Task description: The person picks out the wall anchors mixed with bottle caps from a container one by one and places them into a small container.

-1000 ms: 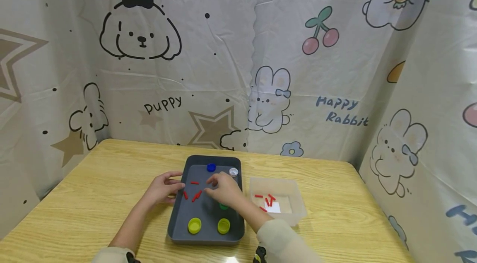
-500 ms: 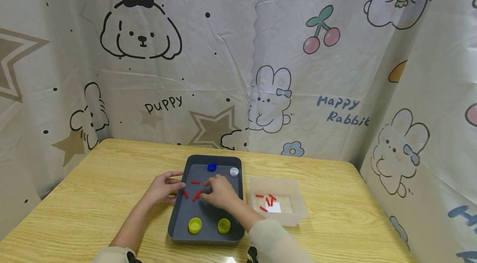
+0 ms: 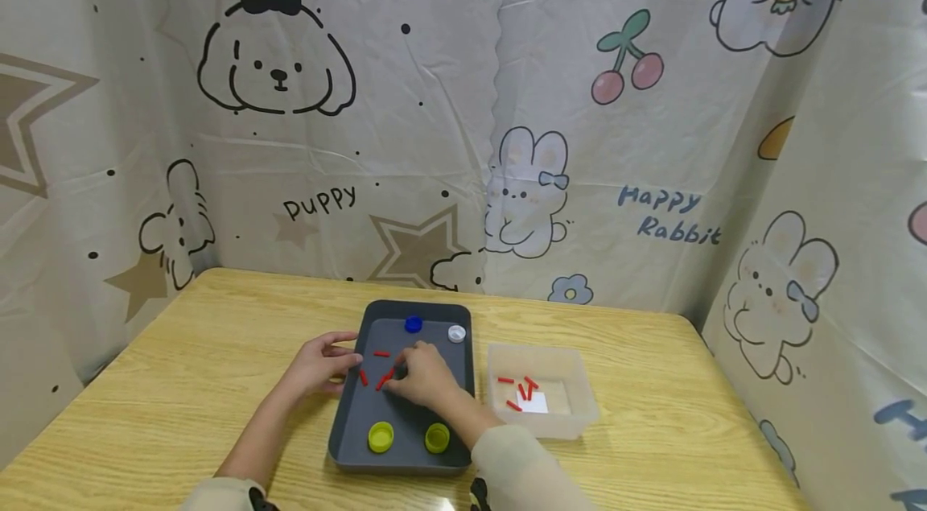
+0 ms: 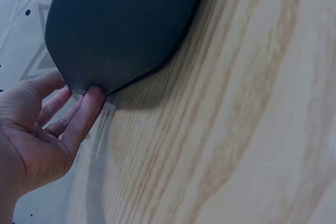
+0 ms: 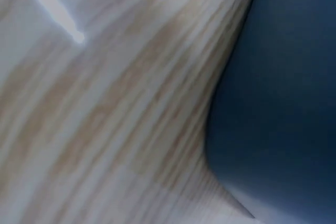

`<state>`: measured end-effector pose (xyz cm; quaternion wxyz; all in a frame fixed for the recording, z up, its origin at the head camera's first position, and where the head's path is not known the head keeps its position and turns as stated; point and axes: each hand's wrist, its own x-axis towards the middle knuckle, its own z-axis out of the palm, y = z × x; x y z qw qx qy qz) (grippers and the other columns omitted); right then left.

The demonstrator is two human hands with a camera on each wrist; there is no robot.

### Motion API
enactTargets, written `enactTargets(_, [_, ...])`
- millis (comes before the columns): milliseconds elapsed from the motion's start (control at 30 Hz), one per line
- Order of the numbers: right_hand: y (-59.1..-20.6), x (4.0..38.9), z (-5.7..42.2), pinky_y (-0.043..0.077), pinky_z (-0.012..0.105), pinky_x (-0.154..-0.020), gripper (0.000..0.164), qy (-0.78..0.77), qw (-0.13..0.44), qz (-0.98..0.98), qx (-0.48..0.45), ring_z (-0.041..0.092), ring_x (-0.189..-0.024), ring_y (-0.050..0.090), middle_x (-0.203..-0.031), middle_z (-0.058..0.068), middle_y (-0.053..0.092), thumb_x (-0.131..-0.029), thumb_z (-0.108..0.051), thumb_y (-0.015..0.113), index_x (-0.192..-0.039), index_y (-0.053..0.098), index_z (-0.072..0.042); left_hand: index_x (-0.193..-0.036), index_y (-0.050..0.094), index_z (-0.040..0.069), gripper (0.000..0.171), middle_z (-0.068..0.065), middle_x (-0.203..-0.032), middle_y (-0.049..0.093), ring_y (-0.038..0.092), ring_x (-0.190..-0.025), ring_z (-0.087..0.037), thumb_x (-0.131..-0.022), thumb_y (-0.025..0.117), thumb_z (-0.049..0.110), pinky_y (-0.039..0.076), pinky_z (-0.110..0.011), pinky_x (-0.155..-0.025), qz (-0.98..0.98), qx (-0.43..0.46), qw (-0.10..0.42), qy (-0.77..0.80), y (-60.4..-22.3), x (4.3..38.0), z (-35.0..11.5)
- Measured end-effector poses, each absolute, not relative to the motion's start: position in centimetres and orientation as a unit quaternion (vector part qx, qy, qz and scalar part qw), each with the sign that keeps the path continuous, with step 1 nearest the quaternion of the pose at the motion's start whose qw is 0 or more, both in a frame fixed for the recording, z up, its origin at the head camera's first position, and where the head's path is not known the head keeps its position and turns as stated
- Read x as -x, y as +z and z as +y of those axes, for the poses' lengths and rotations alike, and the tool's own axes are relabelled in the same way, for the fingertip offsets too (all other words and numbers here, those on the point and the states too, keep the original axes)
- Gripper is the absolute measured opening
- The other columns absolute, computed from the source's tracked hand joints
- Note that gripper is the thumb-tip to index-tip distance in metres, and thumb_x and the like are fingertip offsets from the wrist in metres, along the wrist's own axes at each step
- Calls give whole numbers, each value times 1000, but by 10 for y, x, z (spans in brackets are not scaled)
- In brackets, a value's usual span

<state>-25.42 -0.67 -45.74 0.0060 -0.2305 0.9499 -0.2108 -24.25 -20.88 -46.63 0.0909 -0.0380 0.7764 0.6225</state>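
Note:
A dark grey tray [image 3: 352,430] lies on the table; in the left wrist view its outer wall [image 4: 126,24] shows. My left hand [image 3: 317,366] holds the tray at its left edge, thumb and fingers at the rim. Several short red sticks [image 3: 364,377] lie inside. My right hand [image 3: 426,378] reaches over the tray, with thumb and index finger bent close around one end of a red stick [image 3: 389,375]; I cannot tell if they pinch it. Two yellow caps [image 3: 381,437] sit near the tray's front, a blue cap [image 3: 414,324] and a white cap [image 3: 456,333] near its back.
A clear plastic box [image 3: 579,406] stands right of the tray, holding several red sticks [image 3: 513,405] and a white paper piece [image 3: 533,403]. Wood-grain table [image 3: 637,382] surrounds both. Behind hangs a printed curtain [image 3: 405,133].
My right hand has moved left and down to the red sticks, its fingers drawing closer together. It now covers the green cap seen earlier. My left hand stays at the tray's edge.

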Motion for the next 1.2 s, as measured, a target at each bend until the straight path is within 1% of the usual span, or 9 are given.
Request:
enactTargets(100, [-459,254,-9,45,27,-68,32,-212,4,949,232,17,-81,51,-87,2,56,-75,-35,78,-92,71,-10,-137,43,3,57,-24,-120,58,62,-79,-17,-86,67,17,56,-35,-63,776,41,88,623,-466,243,-209])
enactTargets(267, [-462,253,-11,45,27,-68,30,-207,-4,951,229,17,-80,50,-87,2,56,-74,-36,78,-88,71,-11,-137,43,2,58,-25,-121,57,63,-79,-17,-87,67,17,56,-35,-62,778,37,90,621,-465,243,-208])
enactTargets(533, [-462,255,-13,44,28,-67,26,-207,-7,954,216,16,-80,49,-86,1,55,-75,-35,78,-86,71,-12,-138,41,2,57,-26,-123,55,63,-79,-17,-88,65,15,56,-36,-62,779,40,91,619,-463,243,-206])
enactTargets(867, [-464,257,-13,44,28,-67,24,-208,-14,955,213,16,-80,49,-87,1,56,-75,-33,78,-85,72,-12,-136,43,0,56,-26,-121,57,63,-77,-16,-87,66,14,56,-34,-61,783,36,83,615,-463,243,-206])
enactTargets(1033, [-464,258,-11,43,25,-63,23,-233,-16,947,220,15,-78,50,-85,2,57,-74,-30,78,-85,72,-11,-137,43,1,56,-26,-121,56,63,-78,-17,-87,66,14,56,-35,-62,783,40,83,615,-462,242,-206])
enactTargets(1200, [-463,259,-6,41,21,-61,23,-289,5,934,211,12,-75,50,-83,1,56,-75,-25,77,-88,72,-8,-137,42,0,56,-27,-121,56,64,-80,-17,-88,66,14,56,-36,-63,785,41,84,613,-462,240,-207])
